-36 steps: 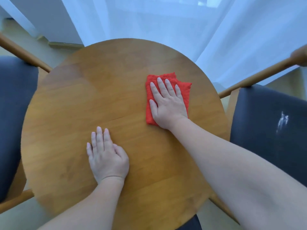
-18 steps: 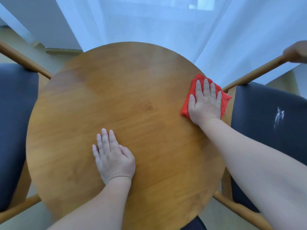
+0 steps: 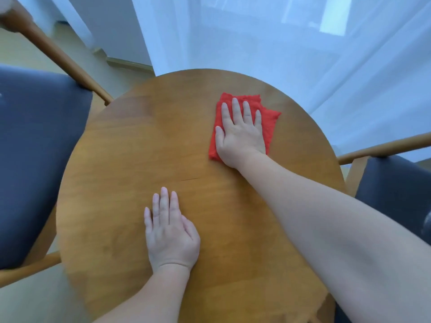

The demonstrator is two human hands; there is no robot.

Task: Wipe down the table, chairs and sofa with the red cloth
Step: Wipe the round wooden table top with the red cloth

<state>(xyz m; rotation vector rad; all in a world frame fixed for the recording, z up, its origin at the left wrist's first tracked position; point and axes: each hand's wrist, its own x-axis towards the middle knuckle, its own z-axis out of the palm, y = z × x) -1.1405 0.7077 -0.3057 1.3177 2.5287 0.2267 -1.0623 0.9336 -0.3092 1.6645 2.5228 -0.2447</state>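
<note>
Red folded cloth [image 3: 270, 122], flat R hand [image 3: 240, 134], round wood table [image 3: 130, 159]

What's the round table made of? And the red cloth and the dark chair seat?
The table looks like wood, smooth and slightly shiny: grain lines run across it. The cloth seems soft fabric, with a fuzzy, crumpled edge. The chair seat looks padded; leather or fabric, I cannot tell.

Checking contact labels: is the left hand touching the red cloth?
Apart. Head view shows the left hand flat on the table, bare wood between it and the red cloth under the right hand.
</note>
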